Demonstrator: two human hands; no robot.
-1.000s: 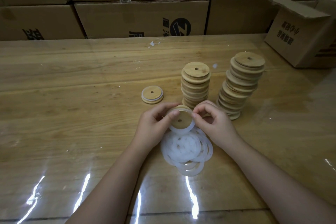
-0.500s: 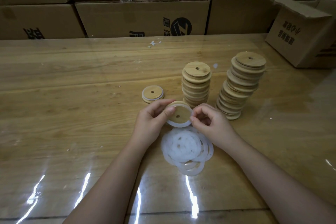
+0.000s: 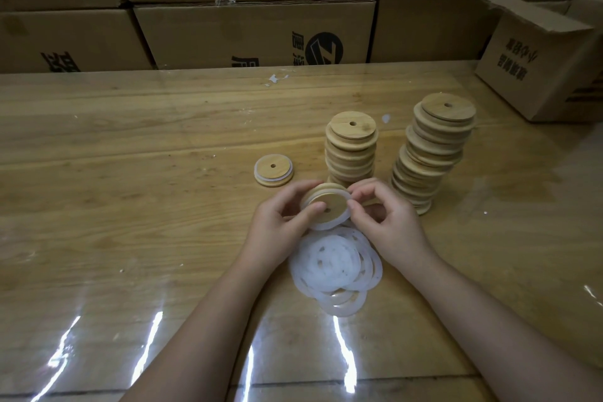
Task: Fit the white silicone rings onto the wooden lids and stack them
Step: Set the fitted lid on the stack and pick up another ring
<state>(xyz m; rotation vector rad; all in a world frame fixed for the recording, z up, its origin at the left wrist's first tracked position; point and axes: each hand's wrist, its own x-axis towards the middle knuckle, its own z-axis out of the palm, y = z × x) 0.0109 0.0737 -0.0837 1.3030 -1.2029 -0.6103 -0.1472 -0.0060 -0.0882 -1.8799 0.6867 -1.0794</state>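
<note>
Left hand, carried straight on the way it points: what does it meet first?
The left hand grips a ringed lid, so that comes first. Beyond it, the shorter lid stack probably lies next in line, though depth is unclear.

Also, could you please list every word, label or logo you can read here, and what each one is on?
Nothing can be quoted with confidence.
Middle carton: round black logo; characters beside it cut off below.
Left carton: black characters, cut off.
Open carton, right: two rows of upside-down characters, blurred.
Wooden lids: no print seen.
</note>
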